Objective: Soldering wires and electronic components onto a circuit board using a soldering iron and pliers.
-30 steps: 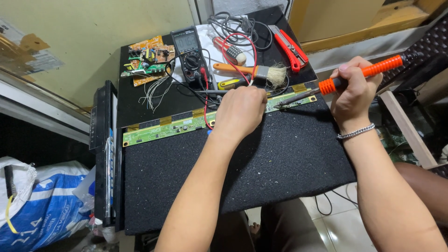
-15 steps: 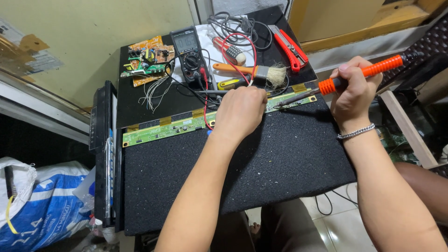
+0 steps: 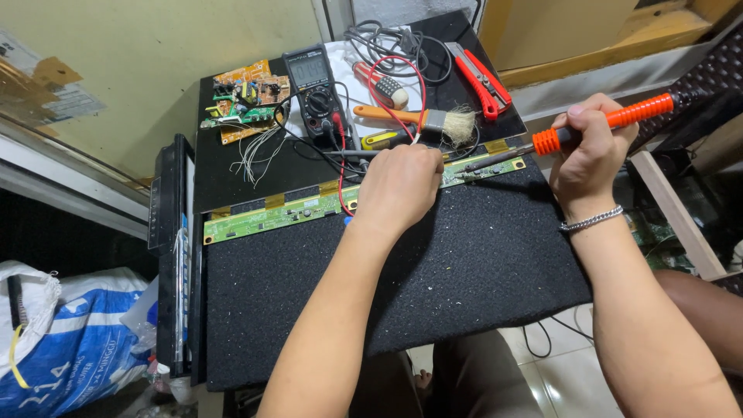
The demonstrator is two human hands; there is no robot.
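A long green circuit board strip point(image 3: 271, 215) lies across a black foam mat point(image 3: 433, 271). My left hand point(image 3: 398, 188) rests on the strip's middle, fingers curled over the multimeter probe leads; what the fingertips pinch is hidden. My right hand point(image 3: 590, 151) grips a soldering iron with an orange handle point(image 3: 611, 122), its dark tip point(image 3: 484, 162) lying over the strip's right end. A bracelet circles my right wrist.
Behind the strip are a black multimeter point(image 3: 315, 87) with red and black leads, an orange circuit board point(image 3: 244, 97), a paint brush point(image 3: 422, 118), red cutters point(image 3: 480, 73) and grey cables. A flat dark panel point(image 3: 166, 248) stands on edge at the left, a blue-white sack point(image 3: 70, 348) below it.
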